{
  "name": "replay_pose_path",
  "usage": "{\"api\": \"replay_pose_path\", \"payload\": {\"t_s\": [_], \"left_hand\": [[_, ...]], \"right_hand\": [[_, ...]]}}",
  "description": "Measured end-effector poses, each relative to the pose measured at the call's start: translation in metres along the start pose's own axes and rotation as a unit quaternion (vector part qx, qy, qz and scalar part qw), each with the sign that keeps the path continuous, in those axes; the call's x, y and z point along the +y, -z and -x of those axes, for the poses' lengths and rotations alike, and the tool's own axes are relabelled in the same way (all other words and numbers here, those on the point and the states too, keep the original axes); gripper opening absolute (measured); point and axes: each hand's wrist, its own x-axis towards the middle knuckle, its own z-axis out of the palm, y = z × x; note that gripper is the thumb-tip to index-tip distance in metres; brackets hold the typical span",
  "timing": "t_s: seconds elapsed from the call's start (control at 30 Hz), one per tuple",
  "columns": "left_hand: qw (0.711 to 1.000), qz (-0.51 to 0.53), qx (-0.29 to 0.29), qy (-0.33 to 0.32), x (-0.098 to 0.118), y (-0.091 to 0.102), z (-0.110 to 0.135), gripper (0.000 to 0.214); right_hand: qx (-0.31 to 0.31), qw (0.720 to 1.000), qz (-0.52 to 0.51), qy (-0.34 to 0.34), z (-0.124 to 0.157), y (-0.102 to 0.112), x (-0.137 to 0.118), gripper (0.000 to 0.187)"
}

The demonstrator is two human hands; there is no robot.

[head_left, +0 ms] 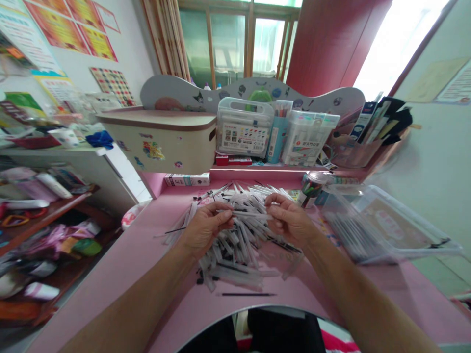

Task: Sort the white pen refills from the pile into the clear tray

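My left hand [208,224] and my right hand [289,219] face each other above a heap of pen parts [239,245]. Between them a slim, whitish translucent pen barrel [250,214] lies level, one end pinched by the fingers of each hand. Pale tubes and small black caps make up most of the heap, which spreads over the pink desk [165,284]. A dark pen refill [246,294] lies crosswise near the desk's front edge, nearer to me than the heap.
To the right stands a clear plastic box [390,225] holding thin pens or refills. A jar of pens [312,186] is behind my right hand. Along the back shelf are a lidded beige bin [162,142], marker cases [245,130] and a pen holder [355,147].
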Motion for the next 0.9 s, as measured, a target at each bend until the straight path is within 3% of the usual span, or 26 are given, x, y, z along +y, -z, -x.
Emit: {"api": "replay_pose_path", "payload": {"t_s": [0.47, 0.63, 0.77, 0.83, 0.87, 0.9], "left_hand": [[0.999, 0.041, 0.006, 0.025, 0.002, 0.002, -0.002, 0.027], [0.999, 0.0, -0.014, 0.052, 0.001, 0.002, -0.001, 0.025], [0.998, 0.016, 0.001, 0.053, 0.001, 0.004, -0.003, 0.018], [0.998, 0.042, 0.022, 0.046, 0.002, 0.005, -0.005, 0.014], [0.997, 0.052, 0.033, 0.041, 0.003, 0.005, -0.005, 0.013], [0.997, 0.06, 0.042, 0.037, 0.003, 0.006, -0.006, 0.011]], "right_hand": [[-0.027, 0.999, 0.005, 0.032, 0.001, -0.008, 0.01, 0.028], [-0.008, 0.999, 0.01, 0.049, -0.001, -0.006, 0.013, 0.032], [0.036, 0.998, 0.019, 0.054, -0.004, -0.001, 0.011, 0.039], [0.055, 0.988, 0.124, 0.078, -0.005, 0.0, 0.012, 0.033], [0.055, 0.968, 0.222, 0.103, -0.006, 0.001, 0.014, 0.025], [0.048, 0.931, 0.337, 0.131, -0.006, 0.0, 0.016, 0.017]]}}
